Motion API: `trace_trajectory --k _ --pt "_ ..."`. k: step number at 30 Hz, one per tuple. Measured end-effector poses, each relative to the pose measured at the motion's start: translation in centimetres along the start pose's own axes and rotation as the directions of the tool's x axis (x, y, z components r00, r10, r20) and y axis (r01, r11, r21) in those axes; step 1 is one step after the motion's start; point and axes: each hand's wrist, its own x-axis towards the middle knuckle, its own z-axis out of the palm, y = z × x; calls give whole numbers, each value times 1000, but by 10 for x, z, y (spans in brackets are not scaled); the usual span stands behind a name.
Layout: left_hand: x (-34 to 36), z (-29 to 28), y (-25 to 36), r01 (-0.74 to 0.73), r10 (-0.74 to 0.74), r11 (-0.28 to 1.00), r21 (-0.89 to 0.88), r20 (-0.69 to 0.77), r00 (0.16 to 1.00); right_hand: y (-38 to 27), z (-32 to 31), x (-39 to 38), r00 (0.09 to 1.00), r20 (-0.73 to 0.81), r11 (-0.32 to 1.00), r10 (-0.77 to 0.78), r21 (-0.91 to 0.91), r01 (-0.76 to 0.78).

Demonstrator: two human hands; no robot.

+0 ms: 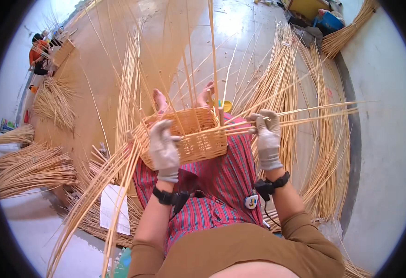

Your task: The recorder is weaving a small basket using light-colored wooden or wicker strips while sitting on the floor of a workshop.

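A partly woven wicker basket [202, 144] rests on my lap, with long upright stakes rising from its rim. My left hand [164, 147], in a pale glove, grips the basket's near wall toward its left end, thumb pointing right along the rim. To the right of the basket, my right hand [266, 132], also gloved, is closed around thin cane strands [314, 115] that run out from the basket's right corner. More loose strands [89, 204] trail from the left corner down past my left forearm.
Bundles of cane lie on the floor at right [277, 78] and left [31, 169]. A sheet of paper [115, 209] lies by my left side. At far left another person [38, 53] sits near a wooden box. A blue bucket [328, 22] stands at the far right wall.
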Motion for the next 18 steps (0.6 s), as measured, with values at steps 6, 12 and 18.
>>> trace_trajectory --k 6,12,18 --pt "8 61 -25 208 -369 908 365 455 811 -12 34 16 837 360 534 -412 -649 542" --pt "-3 66 -51 -27 -35 968 249 240 970 -38 155 119 805 591 828 -42 -430 359" --pt "5 63 -27 273 -302 953 132 325 896 -8 28 70 952 80 869 -297 -390 304"
